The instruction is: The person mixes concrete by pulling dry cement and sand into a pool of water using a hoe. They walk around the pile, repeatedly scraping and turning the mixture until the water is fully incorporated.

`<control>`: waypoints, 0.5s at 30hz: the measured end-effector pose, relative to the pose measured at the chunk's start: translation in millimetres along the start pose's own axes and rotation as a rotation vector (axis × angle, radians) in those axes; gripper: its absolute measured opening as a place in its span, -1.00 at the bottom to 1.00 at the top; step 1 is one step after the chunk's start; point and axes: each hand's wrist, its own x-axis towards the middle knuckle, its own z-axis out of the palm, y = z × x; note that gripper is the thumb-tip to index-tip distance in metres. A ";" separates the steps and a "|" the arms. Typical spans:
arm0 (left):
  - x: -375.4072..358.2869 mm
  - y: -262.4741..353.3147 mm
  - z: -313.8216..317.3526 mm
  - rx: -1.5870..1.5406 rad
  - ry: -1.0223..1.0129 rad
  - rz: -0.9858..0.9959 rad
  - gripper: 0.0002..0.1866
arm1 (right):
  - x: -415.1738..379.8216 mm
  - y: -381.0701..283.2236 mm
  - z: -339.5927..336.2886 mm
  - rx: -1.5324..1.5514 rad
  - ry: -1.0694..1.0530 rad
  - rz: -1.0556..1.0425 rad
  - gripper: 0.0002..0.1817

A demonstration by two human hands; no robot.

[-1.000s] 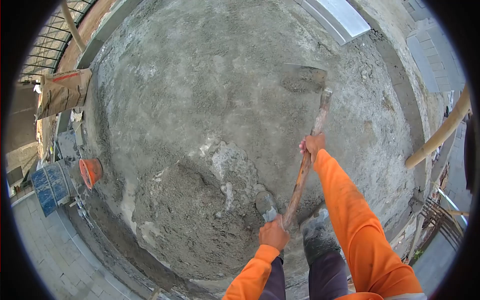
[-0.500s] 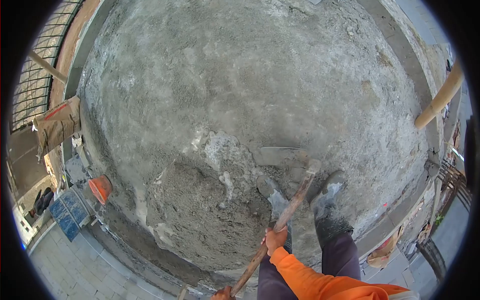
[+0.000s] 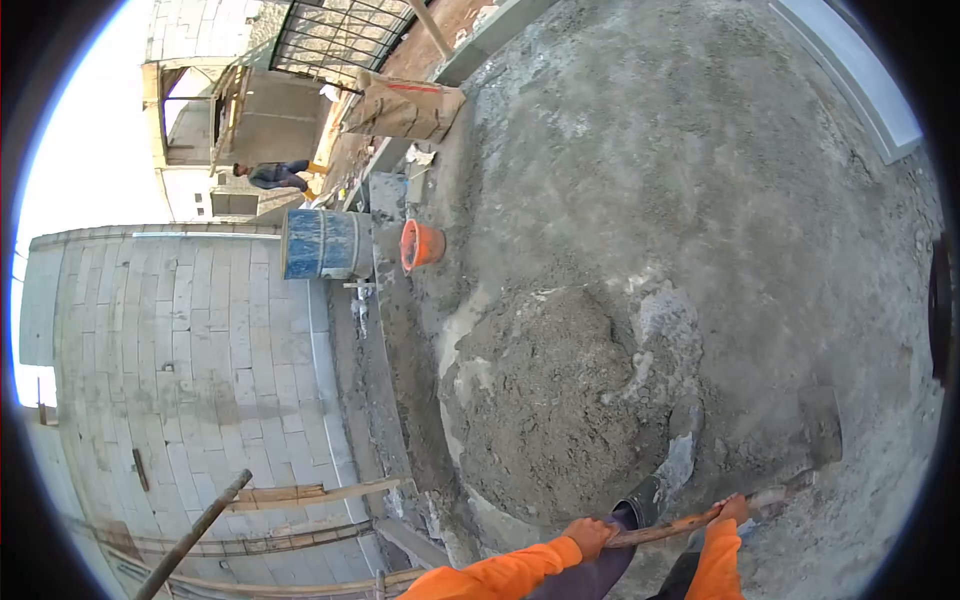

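Note:
A long wooden handle (image 3: 665,530) runs across the person's legs at the bottom. My left hand (image 3: 590,537) is wrapped round its rear part, and my right hand (image 3: 733,508) grips it farther forward, nearer the blade. The flat, cement-coated blade (image 3: 821,425) of the tool rests on the grey floor at the right. A mound of wet grey mortar (image 3: 550,400) lies to the left of the blade, in front of my left hand. One boot (image 3: 680,455) stands at the mound's right edge.
An orange bucket (image 3: 422,245) and a blue drum (image 3: 325,244) stand beyond the mound. A paper sack (image 3: 410,108) lies on the low wall. Another person (image 3: 278,175) is far off at upper left. A block wall (image 3: 200,350) and a pole (image 3: 195,535) are at left.
The view has swung left, bringing the block wall and distant person into sight. The handle now lies nearly level, and its blade is farther right of the mound. Both hands still hold it.

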 end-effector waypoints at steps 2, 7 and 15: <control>-53.4 -29.4 33.2 0.093 -0.002 -0.078 -0.69 | -40.4 56.0 -2.8 -0.043 0.000 0.131 -0.77; -152.5 -4.9 -4.0 0.085 -0.085 -0.235 -0.74 | -93.7 117.1 -30.0 -0.070 -0.016 0.199 -0.95; -32.3 146.4 47.7 0.063 0.213 0.085 -0.80 | -14.7 -83.3 -145.8 0.208 -0.122 -0.159 -0.87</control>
